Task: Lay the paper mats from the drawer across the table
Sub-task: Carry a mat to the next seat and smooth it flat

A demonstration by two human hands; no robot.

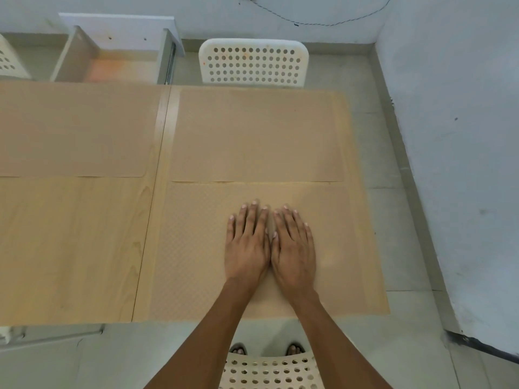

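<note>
Head view, hands: left hand (247, 245) and right hand (293, 247) lie flat, palms down, fingers spread and gripping nothing, side by side and touching along the thumbs.
Head view, near right mat (196, 248): both palms press on it; it lies flat on the worktop (70, 242), its right edge close to the worktop's right edge.
Head view, far right mat (255, 133): just beyond the near one, their edges almost meeting along a thin seam.
Head view, far left mat (73, 127): across the worktop's centre joint, running out of view to the left.
Head view, bare spot: the near left part of the worktop shows wood grain, no mat.
Head view, drawer (112, 63): pulled open past the far edge; I cannot tell whether any mats remain inside.
Head view, chairs: one perforated white chair (252, 63) at the far side, another below the arms.
Handling, judged: thin, light, embossed paper; limp, easily creased or torn, likely to slide on the smooth wood.
Where to hold, judged: pinch two corners of one edge, lower it flat, then smooth outward from the centre with open palms.
</note>
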